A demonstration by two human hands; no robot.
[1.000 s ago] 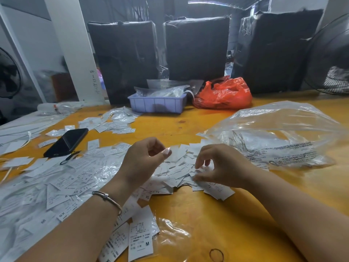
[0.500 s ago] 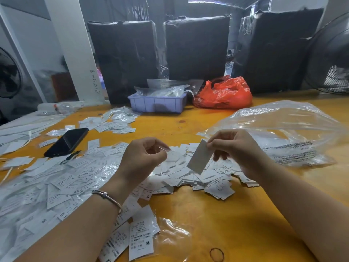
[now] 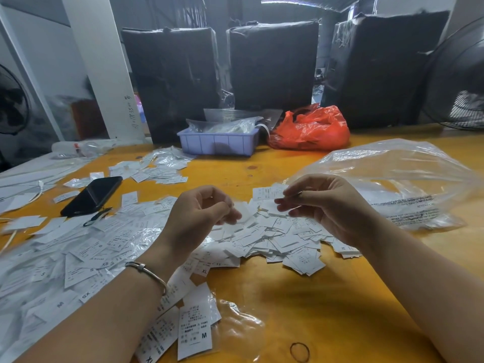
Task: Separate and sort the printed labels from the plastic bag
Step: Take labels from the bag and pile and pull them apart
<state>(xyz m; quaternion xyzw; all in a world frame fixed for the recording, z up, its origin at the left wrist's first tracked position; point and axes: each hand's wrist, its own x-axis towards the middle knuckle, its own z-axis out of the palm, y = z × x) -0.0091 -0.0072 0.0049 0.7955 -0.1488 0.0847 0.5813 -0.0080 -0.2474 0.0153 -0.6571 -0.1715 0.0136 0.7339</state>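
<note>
The right hand (image 3: 322, 208) is raised above the yellow table (image 3: 301, 297) and pinches one white printed label (image 3: 267, 193) between thumb and fingers; the label sticks out to the left of the fingertips. The left hand (image 3: 201, 213) is also lifted, its fingers curled toward the thumb; there is some blur at the tips, so it is not possible to tell if it holds a small piece or nothing.

Under both hands lies a loose heap of small labels (image 3: 282, 239) on the table. The large clear plastic bag (image 3: 392, 179) lies just to the right of this heap, behind the right wrist, with printed text on its lower side. To the left, many bigger labels with size letters (image 3: 86, 255) are spread over clear film.

A black phone (image 3: 91, 195) lies at the left among the papers. At the far edge of the table stand a lilac tray (image 3: 217, 145) and, beside it, a red bag (image 3: 311, 129). A silver bracelet (image 3: 146, 271) is on the left wrist. A small rubber band (image 3: 299, 351) lies on the near table.
</note>
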